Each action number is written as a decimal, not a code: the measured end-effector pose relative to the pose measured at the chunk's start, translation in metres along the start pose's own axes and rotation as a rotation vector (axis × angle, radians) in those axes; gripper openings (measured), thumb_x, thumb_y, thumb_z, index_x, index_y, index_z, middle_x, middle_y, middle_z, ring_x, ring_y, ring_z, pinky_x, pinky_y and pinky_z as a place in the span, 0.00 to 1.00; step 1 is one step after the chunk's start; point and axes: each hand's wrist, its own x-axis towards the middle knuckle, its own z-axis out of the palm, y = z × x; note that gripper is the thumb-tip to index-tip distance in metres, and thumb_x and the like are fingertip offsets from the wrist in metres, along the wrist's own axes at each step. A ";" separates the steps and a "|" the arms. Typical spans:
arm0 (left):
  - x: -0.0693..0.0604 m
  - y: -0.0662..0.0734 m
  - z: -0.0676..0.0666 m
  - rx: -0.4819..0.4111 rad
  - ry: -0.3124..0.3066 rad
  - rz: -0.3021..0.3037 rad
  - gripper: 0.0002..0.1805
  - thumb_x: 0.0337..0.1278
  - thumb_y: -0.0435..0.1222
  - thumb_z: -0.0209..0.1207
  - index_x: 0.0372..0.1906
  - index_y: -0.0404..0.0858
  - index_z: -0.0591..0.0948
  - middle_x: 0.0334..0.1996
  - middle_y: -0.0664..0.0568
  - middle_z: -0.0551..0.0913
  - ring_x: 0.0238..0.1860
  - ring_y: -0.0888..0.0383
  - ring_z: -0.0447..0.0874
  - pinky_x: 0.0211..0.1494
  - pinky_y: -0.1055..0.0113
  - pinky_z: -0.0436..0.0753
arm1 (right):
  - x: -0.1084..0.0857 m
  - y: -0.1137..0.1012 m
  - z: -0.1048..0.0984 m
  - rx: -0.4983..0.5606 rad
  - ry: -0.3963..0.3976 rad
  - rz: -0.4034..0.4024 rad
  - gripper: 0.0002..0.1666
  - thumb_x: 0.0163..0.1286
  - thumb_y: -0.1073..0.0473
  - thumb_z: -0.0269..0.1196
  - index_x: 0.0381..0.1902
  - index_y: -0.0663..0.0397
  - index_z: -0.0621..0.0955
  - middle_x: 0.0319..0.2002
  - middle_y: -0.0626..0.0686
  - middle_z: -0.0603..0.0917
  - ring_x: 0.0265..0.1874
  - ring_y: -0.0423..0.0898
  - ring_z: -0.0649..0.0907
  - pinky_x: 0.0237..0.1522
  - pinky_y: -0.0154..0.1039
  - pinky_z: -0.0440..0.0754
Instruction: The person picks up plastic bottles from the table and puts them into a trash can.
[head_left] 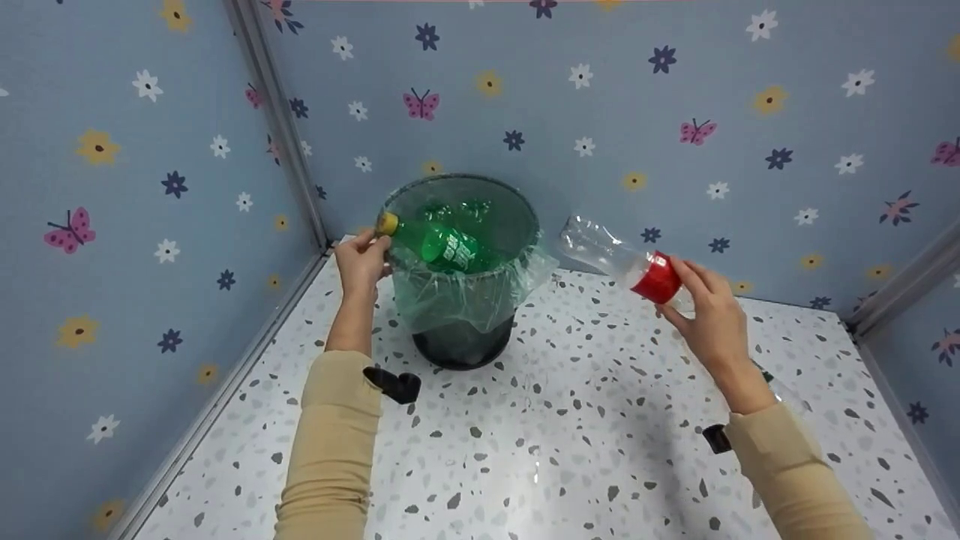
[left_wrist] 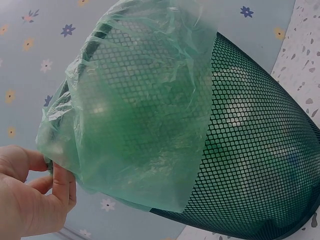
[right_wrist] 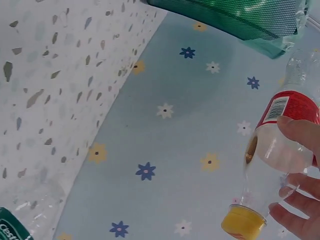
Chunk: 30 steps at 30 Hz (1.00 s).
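Note:
A dark mesh wastebasket (head_left: 461, 346) lined with a thin green plastic bag (head_left: 457, 300) stands on the floor. At its left rim, my left hand (head_left: 361, 262) pinches the edge and liner between thumb and fingers; the left wrist view shows this hand (left_wrist: 37, 195) close up. Inside lies a green plastic bottle (head_left: 450, 244) with a yellow cap, its neck leaning on the rim near that hand. To the right of the basket, my right hand (head_left: 709, 315) holds a clear plastic bottle (right_wrist: 280, 145) with a red label and yellow cap, its base pointing toward the basket.
Flowered wall panels (head_left: 600, 112) rise behind and at both sides, close to the basket. Beyond the right wrist, a clear bottle with a green label (right_wrist: 12, 227) lies on the speckled floor (head_left: 555, 450), mostly hidden by the arm in the head view.

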 end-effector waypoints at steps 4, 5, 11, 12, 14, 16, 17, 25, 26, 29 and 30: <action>-0.028 0.022 0.001 0.022 -0.009 -0.014 0.21 0.49 0.45 0.62 0.52 0.55 0.76 0.46 0.52 0.73 0.38 0.56 0.77 0.33 0.62 0.79 | 0.015 -0.012 -0.004 0.011 0.024 -0.061 0.39 0.46 0.68 0.70 0.59 0.51 0.71 0.52 0.60 0.73 0.50 0.58 0.71 0.45 0.55 0.73; -0.020 0.014 0.001 0.006 -0.019 -0.018 0.20 0.51 0.47 0.59 0.53 0.55 0.75 0.45 0.53 0.73 0.38 0.57 0.77 0.34 0.62 0.78 | 0.018 -0.015 -0.005 0.008 0.028 -0.075 0.39 0.46 0.68 0.70 0.59 0.52 0.71 0.52 0.60 0.73 0.50 0.57 0.71 0.46 0.55 0.73; 0.038 -0.031 -0.002 -0.008 0.005 0.027 0.23 0.45 0.47 0.64 0.51 0.52 0.78 0.38 0.52 0.75 0.27 0.55 0.79 0.24 0.57 0.78 | 0.035 -0.030 -0.006 0.012 0.021 -0.145 0.39 0.46 0.68 0.70 0.58 0.54 0.71 0.52 0.60 0.73 0.51 0.56 0.70 0.49 0.53 0.71; 0.042 -0.032 -0.002 0.028 0.014 0.020 0.24 0.43 0.47 0.65 0.51 0.53 0.77 0.40 0.51 0.74 0.30 0.53 0.79 0.24 0.52 0.77 | 0.038 -0.033 -0.006 0.017 0.018 -0.153 0.39 0.46 0.68 0.70 0.58 0.54 0.71 0.53 0.60 0.73 0.52 0.56 0.70 0.49 0.53 0.71; 0.069 -0.052 -0.003 0.051 0.008 0.023 0.26 0.42 0.51 0.64 0.52 0.57 0.75 0.43 0.51 0.74 0.33 0.53 0.80 0.21 0.49 0.75 | 0.043 -0.037 -0.006 0.024 0.017 -0.171 0.39 0.46 0.68 0.70 0.59 0.55 0.71 0.53 0.60 0.73 0.52 0.56 0.70 0.50 0.53 0.70; 0.094 -0.079 -0.005 0.031 0.011 0.102 0.28 0.35 0.56 0.65 0.50 0.60 0.76 0.42 0.53 0.74 0.31 0.55 0.79 0.14 0.51 0.72 | 0.049 -0.041 -0.005 0.020 0.017 -0.189 0.39 0.46 0.68 0.70 0.59 0.54 0.71 0.52 0.60 0.73 0.51 0.55 0.70 0.49 0.52 0.71; 0.098 -0.082 -0.005 0.035 0.008 0.114 0.28 0.34 0.57 0.65 0.49 0.61 0.76 0.42 0.53 0.74 0.31 0.55 0.79 0.12 0.51 0.70 | 0.052 -0.043 -0.004 0.017 0.016 -0.196 0.39 0.46 0.68 0.70 0.59 0.54 0.71 0.52 0.60 0.73 0.51 0.55 0.71 0.49 0.52 0.71; 0.018 -0.011 -0.002 0.035 0.027 -0.020 0.22 0.47 0.43 0.63 0.52 0.52 0.77 0.40 0.51 0.75 0.32 0.55 0.79 0.29 0.53 0.79 | 0.071 -0.056 0.001 -0.001 -0.032 -0.220 0.37 0.47 0.68 0.69 0.58 0.53 0.72 0.53 0.60 0.72 0.53 0.57 0.70 0.47 0.56 0.71; 0.012 -0.006 -0.002 0.039 0.025 -0.024 0.21 0.48 0.43 0.63 0.52 0.52 0.77 0.40 0.52 0.75 0.31 0.55 0.79 0.32 0.51 0.78 | 0.073 -0.058 0.002 -0.004 -0.040 -0.227 0.36 0.48 0.68 0.69 0.58 0.53 0.72 0.54 0.60 0.72 0.53 0.57 0.70 0.46 0.56 0.71; 0.031 -0.027 -0.001 -0.006 0.019 0.030 0.22 0.44 0.47 0.64 0.50 0.54 0.78 0.37 0.54 0.75 0.28 0.58 0.78 0.30 0.54 0.78 | 0.081 -0.065 0.003 -0.014 -0.058 -0.263 0.35 0.49 0.67 0.69 0.58 0.52 0.72 0.54 0.60 0.72 0.53 0.57 0.70 0.47 0.55 0.72; 0.020 -0.018 -0.001 0.004 0.007 0.011 0.22 0.46 0.48 0.63 0.51 0.56 0.76 0.40 0.55 0.75 0.30 0.58 0.78 0.33 0.54 0.78 | 0.084 -0.067 0.003 -0.014 -0.063 -0.276 0.35 0.49 0.67 0.68 0.58 0.52 0.72 0.53 0.60 0.72 0.53 0.57 0.70 0.47 0.54 0.72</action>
